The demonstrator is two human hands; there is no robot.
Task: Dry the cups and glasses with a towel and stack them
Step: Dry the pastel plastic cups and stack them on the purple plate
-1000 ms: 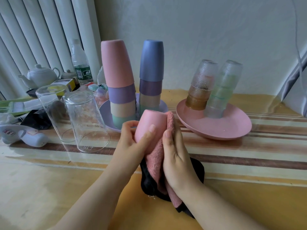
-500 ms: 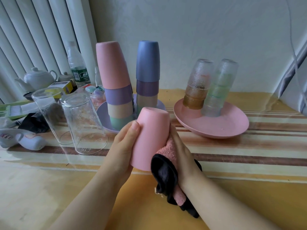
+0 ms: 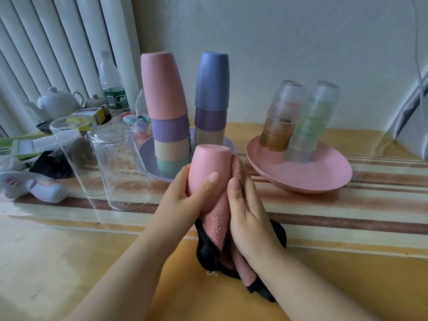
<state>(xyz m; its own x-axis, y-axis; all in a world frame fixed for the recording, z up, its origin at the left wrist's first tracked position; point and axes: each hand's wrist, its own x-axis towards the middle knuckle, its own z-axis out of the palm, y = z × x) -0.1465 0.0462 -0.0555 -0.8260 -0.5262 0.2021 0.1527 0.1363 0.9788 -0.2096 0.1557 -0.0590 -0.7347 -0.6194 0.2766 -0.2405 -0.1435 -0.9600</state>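
desk: striped cloth under a glossy clear cover; the film looks slick, so anything set down carelessly could slide; it carries every item below
pink plate: right of centre, holding two upside-down columns of textured glasses; both columns lean a little, and a knock from the right elbow or a swing of the cloth would likely topple them
lilac plate: behind the hands, carrying two tall stacks of plastic cups; the left stack tilts leftward and is already high; adding another cup on top without steadying it is the likeliest way to bring it down
clear glasses: two, inverted, standing on the desk left of the hands and near the left forearm; a sideways sweep of that arm could tip them, and glass would break where plastic would not
towel: pink and black, bunched against the right side of the held cup with its tail hanging down to the desk; the trailing end could snag or drag
pink cup: bottom up, held above the desk in front of the lilac plate; smooth and possibly damp, so it may slip
left hand: fingers and thumb curled round the cup
right hand: fingers fairly straight, pressing the towel against the cup's side
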